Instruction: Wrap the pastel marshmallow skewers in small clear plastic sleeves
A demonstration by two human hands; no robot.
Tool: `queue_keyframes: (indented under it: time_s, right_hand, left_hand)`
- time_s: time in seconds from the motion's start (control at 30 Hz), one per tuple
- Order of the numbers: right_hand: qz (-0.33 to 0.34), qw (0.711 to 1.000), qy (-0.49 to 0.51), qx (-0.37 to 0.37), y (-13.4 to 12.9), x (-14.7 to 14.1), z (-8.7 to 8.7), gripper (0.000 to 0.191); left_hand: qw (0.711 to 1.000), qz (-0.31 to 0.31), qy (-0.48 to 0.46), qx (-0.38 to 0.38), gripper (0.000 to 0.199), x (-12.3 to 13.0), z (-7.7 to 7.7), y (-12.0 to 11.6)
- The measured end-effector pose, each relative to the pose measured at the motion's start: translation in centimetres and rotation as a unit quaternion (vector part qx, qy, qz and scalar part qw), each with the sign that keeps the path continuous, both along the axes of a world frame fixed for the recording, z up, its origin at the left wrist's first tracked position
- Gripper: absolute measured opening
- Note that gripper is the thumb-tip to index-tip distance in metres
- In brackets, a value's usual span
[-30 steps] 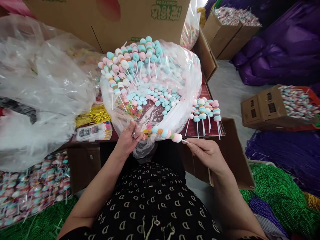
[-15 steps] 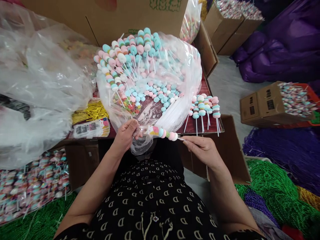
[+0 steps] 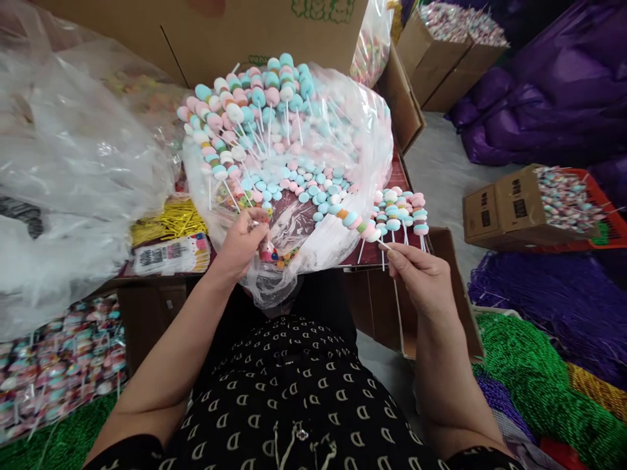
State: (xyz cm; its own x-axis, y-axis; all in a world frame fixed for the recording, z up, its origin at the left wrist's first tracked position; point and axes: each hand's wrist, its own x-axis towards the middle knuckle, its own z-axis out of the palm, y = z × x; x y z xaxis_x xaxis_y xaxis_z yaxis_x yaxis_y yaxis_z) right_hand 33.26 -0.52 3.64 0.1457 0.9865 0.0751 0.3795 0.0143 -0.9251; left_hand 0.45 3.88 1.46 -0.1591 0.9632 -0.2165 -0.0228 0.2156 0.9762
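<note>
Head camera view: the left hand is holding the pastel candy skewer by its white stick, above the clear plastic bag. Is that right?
No, that's the wrong hand: the head view shows the right hand holding the pastel candy skewer by its white stick, above the clear plastic bag.

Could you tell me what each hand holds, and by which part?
The right hand holds a candy skewer by its stick's end; what the left hand pinches is unclear.
</note>
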Motion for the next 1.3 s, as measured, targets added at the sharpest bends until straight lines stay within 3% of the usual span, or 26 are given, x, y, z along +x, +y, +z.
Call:
queue_keyframes:
  time_s: [0.07, 0.17, 0.27, 0.37, 0.53, 0.77, 0.83, 0.9, 1.0, 1.07, 1.13, 1.2, 1.3]
  right_hand:
    - [0.0, 1.0, 0.03, 0.001, 0.1, -0.3, -0.8, 0.025]
    - [0.009, 0.998, 0.063, -0.006, 0.1, -0.7, -1.9, 0.025]
    - [0.012, 0.997, 0.077, -0.017, 0.0, -0.7, -2.5, 0.024]
    - [0.008, 0.995, 0.094, -0.022, -0.1, -0.5, -2.7, 0.023]
    - [-0.005, 0.993, 0.113, -0.027, -0.4, -0.1, -3.3, 0.023]
    - [-0.001, 0.992, 0.119, -0.05, -0.8, -0.8, -3.3, 0.023]
    - [0.007, 0.992, 0.116, -0.054, -0.9, -1.2, -3.3, 0.024]
    - [0.019, 0.991, 0.116, -0.06, -1.1, -1.6, -3.4, 0.025]
    - [0.037, 0.991, 0.115, -0.066, -1.2, -2.2, -3.6, 0.027]
    - [0.049, 0.991, 0.11, -0.066, -1.3, -2.5, -3.7, 0.027]
    - [0.063, 0.991, 0.104, -0.062, -1.3, -2.8, -3.7, 0.027]
    - [0.08, 0.99, 0.095, -0.06, -1.2, -3.1, -3.5, 0.027]
    - [0.11, 0.99, 0.073, -0.053, -1.2, -3.4, -3.1, 0.028]
  left_hand:
    - [0.982, -0.027, 0.185, 0.02, 0.018, 0.1, -0.1, 1.4]
    - [0.89, -0.078, 0.448, 0.021, 0.023, 0.3, 0.6, 3.5]
    - [0.805, -0.11, 0.582, -0.019, 0.033, 0.8, 1.3, 5.3]
    - [0.762, -0.133, 0.632, -0.046, 0.038, 1.0, 1.1, 6.4]
    - [0.739, -0.141, 0.657, -0.047, 0.04, 0.8, 0.0, 7.1]
    - [0.695, -0.201, 0.685, -0.084, 0.039, 1.0, 1.1, 7.1]
    - [0.702, -0.199, 0.68, -0.078, 0.038, 0.7, 1.2, 7.0]
    - [0.733, -0.166, 0.658, -0.05, 0.038, 0.2, 1.0, 6.6]
    - [0.836, -0.093, 0.539, 0.047, 0.035, -0.5, 0.8, 5.4]
    - [0.924, -0.071, 0.364, 0.091, 0.033, -0.5, 0.9, 4.2]
    - [0.984, -0.085, 0.137, 0.07, 0.039, -0.1, 1.1, 2.9]
    - [0.992, -0.113, -0.051, 0.015, 0.05, 0.6, 1.3, 1.8]
    - [0.977, -0.128, -0.168, -0.035, 0.056, 1.6, 1.3, 0.6]
